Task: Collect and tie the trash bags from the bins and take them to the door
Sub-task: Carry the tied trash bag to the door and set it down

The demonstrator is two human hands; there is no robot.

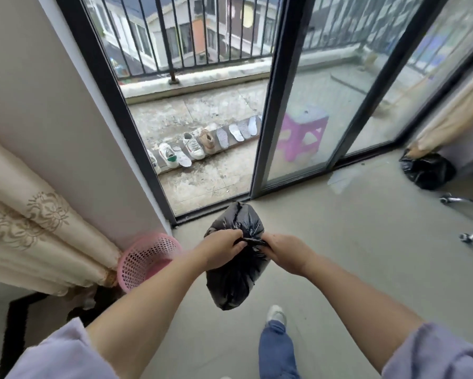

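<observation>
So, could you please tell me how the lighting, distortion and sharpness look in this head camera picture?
Head view: soft daylight through the open sliding door; wide-angle bending bows its frame; the glass hazes the purple stool; both hands' grip on the black trash bag is sharp, edges softer.

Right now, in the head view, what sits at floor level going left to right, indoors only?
Cream curtain → pink mesh bin → black trash bag gripped by left hand and right hand → second black bag by the far curtain.
</observation>
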